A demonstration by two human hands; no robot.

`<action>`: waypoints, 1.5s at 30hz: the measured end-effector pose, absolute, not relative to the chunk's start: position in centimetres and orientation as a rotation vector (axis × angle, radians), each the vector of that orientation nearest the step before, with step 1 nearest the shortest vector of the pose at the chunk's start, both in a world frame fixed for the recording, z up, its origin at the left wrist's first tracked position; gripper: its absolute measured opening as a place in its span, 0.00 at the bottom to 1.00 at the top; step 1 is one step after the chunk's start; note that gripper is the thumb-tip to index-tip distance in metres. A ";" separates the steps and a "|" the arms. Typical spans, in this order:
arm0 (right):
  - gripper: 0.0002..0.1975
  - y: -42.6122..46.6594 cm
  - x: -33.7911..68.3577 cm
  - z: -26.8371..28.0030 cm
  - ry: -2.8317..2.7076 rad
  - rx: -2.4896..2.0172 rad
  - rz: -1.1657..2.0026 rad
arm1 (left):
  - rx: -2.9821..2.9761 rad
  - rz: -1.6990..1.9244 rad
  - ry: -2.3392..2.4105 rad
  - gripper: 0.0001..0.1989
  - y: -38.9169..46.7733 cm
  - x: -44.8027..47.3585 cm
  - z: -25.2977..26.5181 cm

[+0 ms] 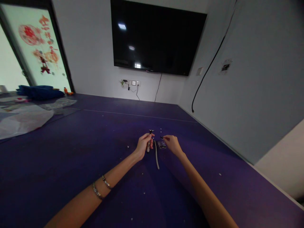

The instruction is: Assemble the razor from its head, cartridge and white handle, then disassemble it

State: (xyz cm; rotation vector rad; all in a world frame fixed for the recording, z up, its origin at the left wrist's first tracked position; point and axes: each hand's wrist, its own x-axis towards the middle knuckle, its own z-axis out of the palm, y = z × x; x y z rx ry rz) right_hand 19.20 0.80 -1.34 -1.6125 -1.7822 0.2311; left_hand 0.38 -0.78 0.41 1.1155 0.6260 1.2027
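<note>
My left hand (143,145) is closed around a T-headed tool (148,147) that looks like a hair trimmer or razor. Its narrow head points away from me, and the fingers cover part of its pale handle. In my right hand (173,144) a small, thin dark piece (161,137) is pinched between the fingertips; its kind is too small to make out. Just below that piece lies a small flat, dark patterned packet or tray (161,145) on the purple surface. Between the two hands a grey, slightly curved tube or cord (156,155) rests lengthwise.
Small white scraps (220,174) dot the purple surface (95,167). Clear plastic sheeting (30,117) and a dark blue cloth (40,91) lie at the far left. A black cable (209,66) hangs along the right wall. A television (156,34) is mounted ahead.
</note>
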 end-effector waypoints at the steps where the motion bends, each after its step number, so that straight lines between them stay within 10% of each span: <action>1: 0.12 1.0 19.2 -1.2 -1.726 -1.586 0.306 | 1.123 1.202 0.635 0.12 -0.8 0.4 0.4; 45: 0.12 -1.4 16.1 4.5 -1.610 -1.125 0.568 | 1.489 1.187 0.695 0.12 -1.8 1.2 -0.5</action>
